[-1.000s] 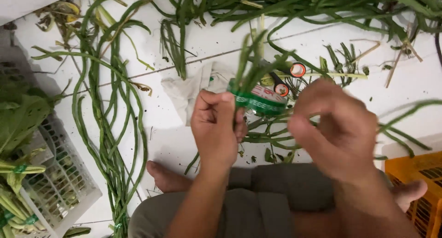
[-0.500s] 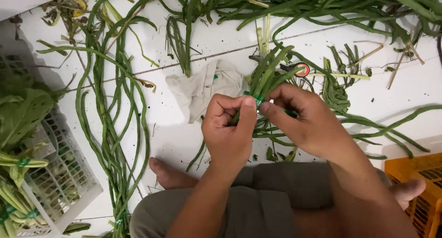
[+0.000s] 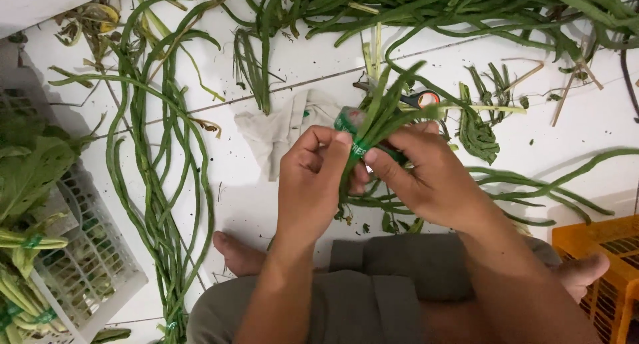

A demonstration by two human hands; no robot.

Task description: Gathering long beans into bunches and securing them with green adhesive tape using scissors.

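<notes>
The left hand (image 3: 309, 184) and right hand (image 3: 432, 181) met over the person's lap, both closed on a small bundle of beans (image 3: 383, 114). The left fingers (image 3: 333, 144) pinched the bundle from the left, thumb and forefinger tight on a strip of green tape (image 3: 358, 146) that ran around the stalks. The right fingers (image 3: 389, 168) gripped the same spot from the right, curled around the stalks. The bean tips fanned upward above the hands, and the lower ends hung below them.

Behind the hands a white cloth (image 3: 279, 131) lay crumpled on the floor (image 3: 566, 138), just beside the bundle. Long loose beans (image 3: 156, 184) trailed down the floor to the left. A white crate (image 3: 100, 271) of leafy greens stood at the far left, an orange crate (image 3: 599, 251) at the lower right.
</notes>
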